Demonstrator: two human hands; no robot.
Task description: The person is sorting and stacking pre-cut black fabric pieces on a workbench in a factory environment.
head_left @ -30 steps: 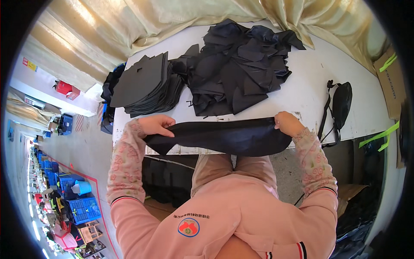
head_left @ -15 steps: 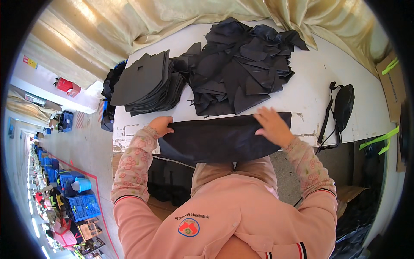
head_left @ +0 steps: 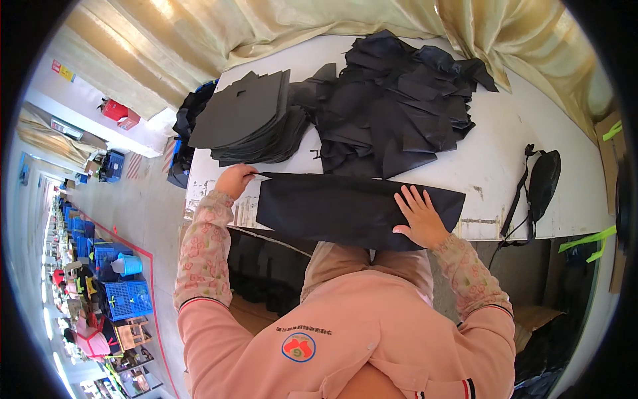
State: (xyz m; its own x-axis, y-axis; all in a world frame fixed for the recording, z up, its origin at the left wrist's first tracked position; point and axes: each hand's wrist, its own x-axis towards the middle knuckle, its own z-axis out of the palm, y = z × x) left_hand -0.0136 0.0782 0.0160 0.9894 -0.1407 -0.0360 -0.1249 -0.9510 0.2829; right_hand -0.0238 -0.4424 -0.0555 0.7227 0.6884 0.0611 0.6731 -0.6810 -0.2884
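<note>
A long piece of black fabric [head_left: 325, 209] lies across the front of the white table [head_left: 492, 126], part of it hanging over the near edge. My left hand [head_left: 234, 182] pinches the fabric's far left corner between thumb and fingers and draws it out to a point. Flat on the fabric's right part rests my right hand [head_left: 421, 216], fingers stretched out. Beyond the fabric, a stack of flat dark grey panels [head_left: 249, 120] stands on the left. Beside it spreads a loose heap of black fabric pieces [head_left: 405, 100].
A small black pouch with a strap [head_left: 543, 179] lies at the table's right. Gold curtains [head_left: 299, 26] hang along the back. Bright green straps [head_left: 588, 244] stick out near the right rim. Blue crates [head_left: 126, 299] stand on the floor at the left.
My left hand has moved slightly left, pulling the fabric's corner outward. My right hand has come down flat on the fabric. The view has shifted a little.
</note>
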